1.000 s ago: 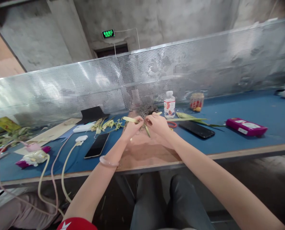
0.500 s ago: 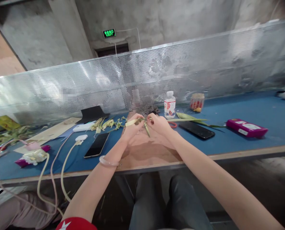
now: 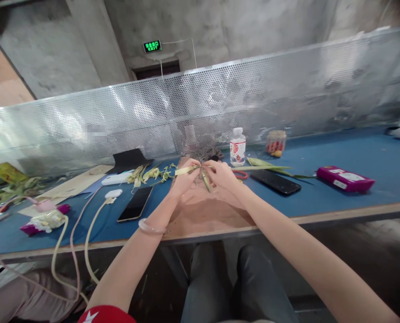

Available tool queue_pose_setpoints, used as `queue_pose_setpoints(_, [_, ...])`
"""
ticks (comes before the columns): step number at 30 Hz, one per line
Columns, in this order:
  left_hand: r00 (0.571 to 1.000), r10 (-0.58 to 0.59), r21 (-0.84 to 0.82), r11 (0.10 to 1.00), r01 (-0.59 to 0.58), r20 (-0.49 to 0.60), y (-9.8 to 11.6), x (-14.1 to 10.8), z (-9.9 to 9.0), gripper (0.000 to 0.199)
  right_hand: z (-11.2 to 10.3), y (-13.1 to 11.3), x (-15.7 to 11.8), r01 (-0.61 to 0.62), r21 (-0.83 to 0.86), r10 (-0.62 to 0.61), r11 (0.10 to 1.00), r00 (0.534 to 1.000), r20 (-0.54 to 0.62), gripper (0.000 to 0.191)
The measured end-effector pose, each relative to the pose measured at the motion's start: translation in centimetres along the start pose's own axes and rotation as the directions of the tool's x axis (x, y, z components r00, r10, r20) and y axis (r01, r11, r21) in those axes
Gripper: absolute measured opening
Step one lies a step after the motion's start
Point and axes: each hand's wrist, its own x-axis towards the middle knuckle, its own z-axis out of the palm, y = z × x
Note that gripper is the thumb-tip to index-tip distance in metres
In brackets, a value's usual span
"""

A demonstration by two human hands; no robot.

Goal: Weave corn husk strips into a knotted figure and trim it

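Note:
Over a brown board (image 3: 206, 215), my left hand (image 3: 185, 180) and my right hand (image 3: 223, 176) meet with bent fingers on a small green leaf piece (image 3: 205, 180). It looks folded or woven, and one pointed end hangs down between the hands. A pale leaf strip (image 3: 184, 171) sticks out to the left past my left fingers. The fingers of my right hand pinch the upper right of the piece. Exactly how the strips cross is too small to make out. Behind the hands lies a tangle of grey strands (image 3: 208, 154).
A white bottle (image 3: 237, 148), a jar (image 3: 276, 143), long leaves (image 3: 270, 167), a black phone (image 3: 276, 182) and a purple packet (image 3: 345, 178) are at right. Left are another phone (image 3: 135, 204), wilted leaves (image 3: 149, 174) and cables (image 3: 89, 237). A perforated metal screen (image 3: 213, 98) runs behind.
My fingers have shifted slightly around the leaf piece, with the right fingers a little closer to the left ones. The objects on the table stay where they were.

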Motion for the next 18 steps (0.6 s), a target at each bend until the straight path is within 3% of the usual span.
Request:
queue_pose_setpoints(8, [0.998,-0.061,-0.058,0.996,0.061,0.003,0.47,-0.11,0.13,0.005,0.28,0.1,0.17,0.036,0.188,-0.023,0.982,0.997,-0.07,0.015])
queue_pose_setpoints(18, [0.997,-0.07,-0.098,0.993,0.066,-0.042,0.64,-0.07,0.33,0.006,0.3,0.42,0.46,0.032,0.331,-0.018,0.943,0.999,-0.048,0.02])
